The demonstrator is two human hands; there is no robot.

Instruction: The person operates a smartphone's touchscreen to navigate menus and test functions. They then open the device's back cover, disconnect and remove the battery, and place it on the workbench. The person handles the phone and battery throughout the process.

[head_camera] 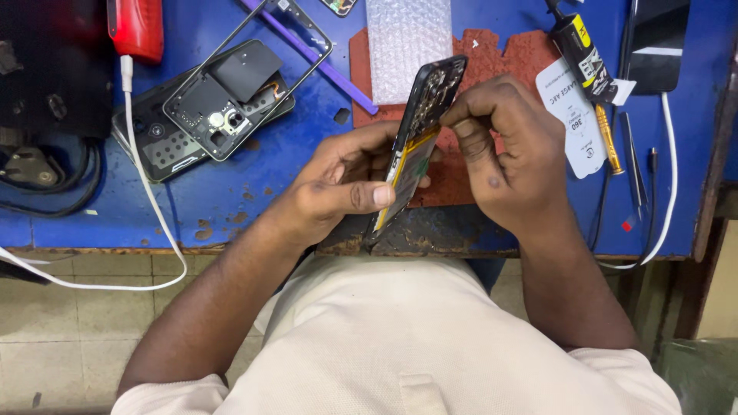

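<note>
Edgewise between both hands, the opened phone [419, 146] is gripped by left hand [346, 188] and right hand [507, 154].

Bare forearms, short pale cream sleeves – a plain cream shirt, left hand [338, 184] and right hand [507, 154] ungloved

We see two hands: one left hand [338, 188] and one right hand [503, 150]. Between them we count one opened phone [419, 138]. On the blue table [192, 207] we count one more opened phone [207, 107], one thin phone frame [307, 31], one purple stick [323, 61], one sheet of bubble wrap [407, 42], one red mat [500, 54], one glue tube [580, 58], one screwdriver [609, 138], one white cable [146, 192] and one red tool [137, 27].
</note>
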